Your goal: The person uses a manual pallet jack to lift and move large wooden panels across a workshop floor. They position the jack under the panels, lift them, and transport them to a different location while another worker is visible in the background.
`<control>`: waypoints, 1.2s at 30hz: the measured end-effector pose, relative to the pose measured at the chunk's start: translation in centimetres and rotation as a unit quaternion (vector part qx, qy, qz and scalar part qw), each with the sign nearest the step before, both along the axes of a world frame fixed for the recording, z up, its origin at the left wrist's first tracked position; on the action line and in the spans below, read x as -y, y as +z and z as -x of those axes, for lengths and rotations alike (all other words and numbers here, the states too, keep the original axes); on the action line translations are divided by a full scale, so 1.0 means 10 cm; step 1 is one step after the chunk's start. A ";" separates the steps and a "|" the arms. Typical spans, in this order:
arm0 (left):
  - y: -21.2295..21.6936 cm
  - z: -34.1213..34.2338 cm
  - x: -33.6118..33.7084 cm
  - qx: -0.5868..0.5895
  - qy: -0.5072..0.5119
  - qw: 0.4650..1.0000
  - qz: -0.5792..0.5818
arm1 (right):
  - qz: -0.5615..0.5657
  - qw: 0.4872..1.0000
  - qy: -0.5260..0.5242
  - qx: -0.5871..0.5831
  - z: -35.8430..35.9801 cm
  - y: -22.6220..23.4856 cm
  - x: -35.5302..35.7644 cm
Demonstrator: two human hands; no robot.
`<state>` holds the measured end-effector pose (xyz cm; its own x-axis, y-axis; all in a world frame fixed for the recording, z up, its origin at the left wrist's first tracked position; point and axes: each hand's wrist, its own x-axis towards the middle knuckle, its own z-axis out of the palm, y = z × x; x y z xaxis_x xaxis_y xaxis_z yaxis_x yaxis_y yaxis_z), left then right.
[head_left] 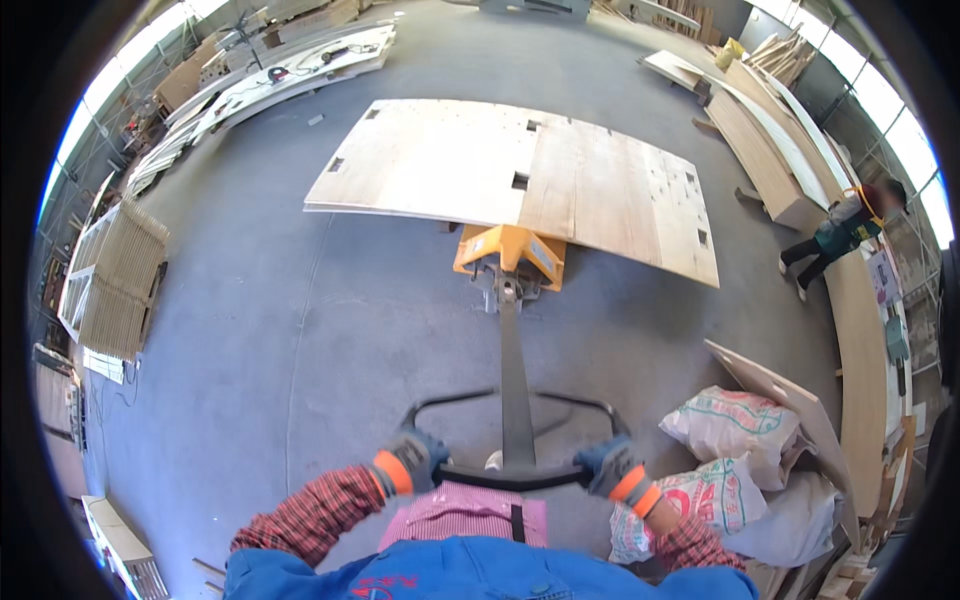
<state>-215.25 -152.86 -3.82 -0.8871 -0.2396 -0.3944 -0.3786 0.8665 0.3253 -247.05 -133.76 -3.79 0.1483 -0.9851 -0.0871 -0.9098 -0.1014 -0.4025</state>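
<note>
Both gloved hands close around the black loop handle (515, 475) of a pallet jack, right below the camera. On the left hand (412, 460) the grip is wrapped shut on the handle's left end; on the right hand (612, 468) it is clamped on the right end. Each glove is grey-blue with an orange cuff, and red plaid sleeves run back from them toward a blue and pink garment at the lower edge.

From the middle of the handle a grey tiller bar (514, 360) runs straight away from the person to the orange pump housing (510, 255) of the jack, which stands on the grey concrete floor (300, 330). Resting on the jack beyond the housing is a large, pale plywood panel (520, 180) with small rectangular cut-outs; it lies flat and spreads well past the jack on both sides.

Just right of the right hand lie white printed sacks (735, 425) with a loose board leaning over them. Further right, long boards (765, 155) are stacked along the wall, and another person (845, 235) in dark clothes bends near them. To the far left stand stacks of slatted wooden pieces (125, 275), with long white panels (290, 75) beyond them.
</note>
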 end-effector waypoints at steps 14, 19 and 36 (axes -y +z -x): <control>-0.31 -0.13 -0.34 0.148 -0.065 0.982 -0.101 | -0.211 0.970 0.036 -0.119 -0.35 -0.45 -0.42; 0.03 -0.01 0.16 0.033 -0.050 0.996 -0.063 | -0.069 0.996 0.001 -0.051 -0.04 0.11 0.08; -0.33 -0.25 -0.22 0.148 -0.094 0.975 -0.136 | -0.209 0.973 0.019 -0.094 -0.62 -0.61 -0.46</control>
<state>-212.78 -150.71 -7.07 -0.7432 0.0659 -0.6658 -0.3331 0.8266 0.4536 -240.86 -129.20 -9.93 0.1270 -0.8524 -0.5072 -0.9699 0.0004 -0.2435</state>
